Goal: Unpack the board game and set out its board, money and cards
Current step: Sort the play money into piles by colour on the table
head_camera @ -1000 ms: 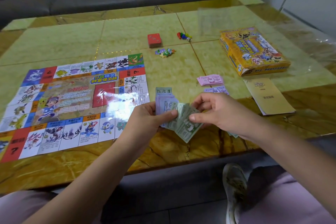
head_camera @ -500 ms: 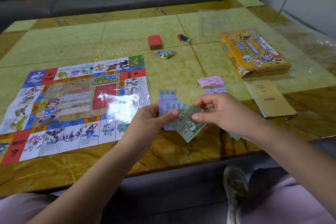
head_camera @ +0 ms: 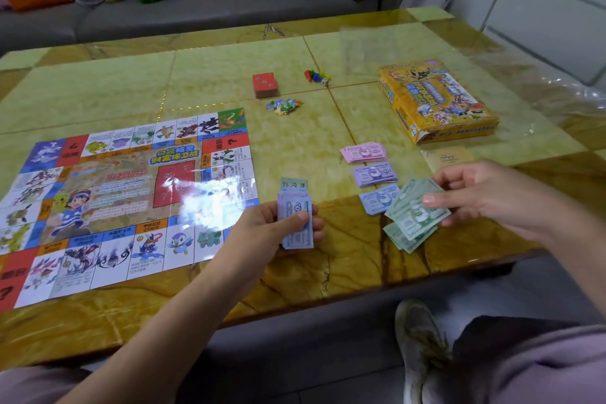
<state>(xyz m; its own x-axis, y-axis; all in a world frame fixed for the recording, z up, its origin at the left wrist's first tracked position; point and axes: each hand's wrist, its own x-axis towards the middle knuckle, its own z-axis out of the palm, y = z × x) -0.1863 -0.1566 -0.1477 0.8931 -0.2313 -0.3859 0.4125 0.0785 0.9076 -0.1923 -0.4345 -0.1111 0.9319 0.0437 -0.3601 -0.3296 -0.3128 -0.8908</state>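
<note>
1. Left hand (head_camera: 278, 226) grips blue notes (head_camera: 296, 221), thumb covering part.
2. Right hand (head_camera: 485, 203) pinches green notes (head_camera: 410, 220), maybe more greens lying underneath.
3. Board (head_camera: 131, 193) sits left of the left hand, edge cut off.

board (head_camera: 131, 193) 1 | box (head_camera: 436, 102) 1 | card deck (head_camera: 265, 85) 1 | die (head_camera: 324, 82) 1 | booklet (head_camera: 447, 157) 1

A bare strip of tabletop (head_camera: 295, 147) runs between the right edge of the board (head_camera: 124, 193) and the three note piles (head_camera: 375, 174); beyond it the card deck (head_camera: 265, 85), small figures (head_camera: 284, 105) and pawns (head_camera: 314, 76) stand in the way, the box (head_camera: 436, 102) far right
</note>
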